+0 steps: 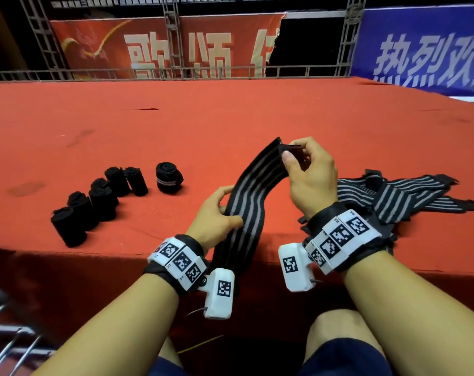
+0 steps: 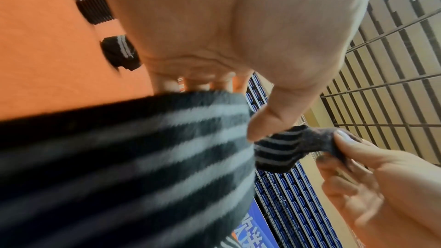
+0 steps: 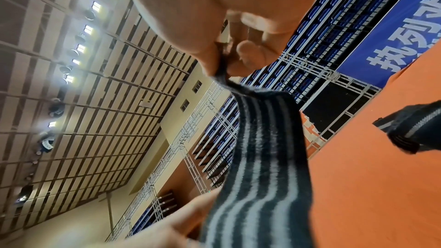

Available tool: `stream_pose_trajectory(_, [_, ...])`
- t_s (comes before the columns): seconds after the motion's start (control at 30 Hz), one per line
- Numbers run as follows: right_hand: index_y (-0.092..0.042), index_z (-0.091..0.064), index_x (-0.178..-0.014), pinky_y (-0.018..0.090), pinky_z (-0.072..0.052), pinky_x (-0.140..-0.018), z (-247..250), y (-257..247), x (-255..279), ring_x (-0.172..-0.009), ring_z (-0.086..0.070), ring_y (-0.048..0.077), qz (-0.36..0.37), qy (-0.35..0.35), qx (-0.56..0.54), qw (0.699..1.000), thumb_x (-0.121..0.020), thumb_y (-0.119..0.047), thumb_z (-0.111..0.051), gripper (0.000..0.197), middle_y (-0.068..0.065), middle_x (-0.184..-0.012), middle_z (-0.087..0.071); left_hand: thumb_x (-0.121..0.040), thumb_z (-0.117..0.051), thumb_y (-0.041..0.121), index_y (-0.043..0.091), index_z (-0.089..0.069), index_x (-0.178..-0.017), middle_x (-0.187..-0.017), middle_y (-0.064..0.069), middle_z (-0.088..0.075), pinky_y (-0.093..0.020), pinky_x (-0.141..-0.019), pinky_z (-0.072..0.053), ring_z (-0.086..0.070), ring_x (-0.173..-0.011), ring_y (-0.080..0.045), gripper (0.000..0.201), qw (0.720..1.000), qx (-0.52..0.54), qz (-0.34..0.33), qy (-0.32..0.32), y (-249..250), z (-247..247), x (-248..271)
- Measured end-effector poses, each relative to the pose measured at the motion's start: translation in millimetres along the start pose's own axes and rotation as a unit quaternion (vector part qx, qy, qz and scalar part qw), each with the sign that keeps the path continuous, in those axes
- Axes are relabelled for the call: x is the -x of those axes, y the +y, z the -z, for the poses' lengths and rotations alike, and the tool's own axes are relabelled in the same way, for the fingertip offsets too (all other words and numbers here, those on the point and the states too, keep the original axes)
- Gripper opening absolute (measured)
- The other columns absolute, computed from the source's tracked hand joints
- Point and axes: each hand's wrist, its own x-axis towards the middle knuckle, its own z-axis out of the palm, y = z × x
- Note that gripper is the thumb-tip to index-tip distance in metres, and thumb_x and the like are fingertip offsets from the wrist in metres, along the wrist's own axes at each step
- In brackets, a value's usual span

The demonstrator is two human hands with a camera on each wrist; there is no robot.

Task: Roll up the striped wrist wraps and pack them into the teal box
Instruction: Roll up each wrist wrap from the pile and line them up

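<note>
A black wrist wrap with grey stripes [image 1: 253, 189] arches between my two hands above the red table's near edge. My right hand [image 1: 302, 165] pinches its far end between thumb and fingers, the same pinch showing in the right wrist view [image 3: 224, 69]. My left hand [image 1: 219, 213] grips the wrap's middle, fingers under and thumb on top [image 2: 260, 123]; the wrap's lower part hangs past the table edge. Several rolled black wraps [image 1: 103, 196] stand in a row to the left, one roll [image 1: 167, 177] showing stripes. No teal box is in view.
A loose heap of unrolled striped wraps [image 1: 398, 196] lies on the red table [image 1: 230, 115] right of my right hand. Metal trusses and red and blue banners stand behind the table. My knees are under the near edge; metal bars show at lower left.
</note>
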Motion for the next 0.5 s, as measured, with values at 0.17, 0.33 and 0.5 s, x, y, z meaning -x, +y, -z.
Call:
stream_pose_trajectory(0.17, [-0.018, -0.065, -0.096, 0.029, -0.049, -0.076, -5, -5, 5, -0.077, -0.058, 0.004, 0.018, -0.066, -0.026, 0.997, -0.094, -0.015, -0.063, 0.005, -0.016, -0.08, -0.062, -0.082, -0.08, 0.026, 0.033, -0.045, -0.14, -0.137, 0.004, -0.055, -0.044, -0.105, -0.049, -0.05, -0.13, -0.013, 0.068, 0.992, -0.103, -0.034, 0.069, 1, -1, -3])
stream_pose_trajectory(0.33, [-0.015, -0.064, -0.099, 0.045, -0.056, -0.079, -4, -11, 2, -0.08, -0.065, 0.012, 0.037, -0.097, -0.059, 0.993, -0.096, -0.017, -0.06, 0.005, -0.012, -0.083, -0.064, -0.073, -0.08, 0.043, 0.055, -0.01, -0.147, -0.149, -0.003, -0.047, -0.053, -0.104, -0.049, -0.052, -0.132, -0.022, 0.103, 0.988, -0.096, -0.032, 0.115, 2, 5, -1])
stream_pose_trajectory(0.5, [-0.015, -0.063, -0.098, 0.035, -0.054, -0.077, -4, -16, -1, -0.08, -0.065, 0.012, 0.062, -0.109, -0.099, 0.987, -0.095, -0.009, -0.06, 0.008, -0.006, -0.085, -0.066, -0.085, -0.076, 0.038, 0.04, -0.014, -0.155, -0.149, -0.008, -0.042, -0.044, -0.111, -0.04, -0.045, -0.136, -0.024, 0.094, 0.976, -0.173, -0.013, 0.13, 7, 4, 3])
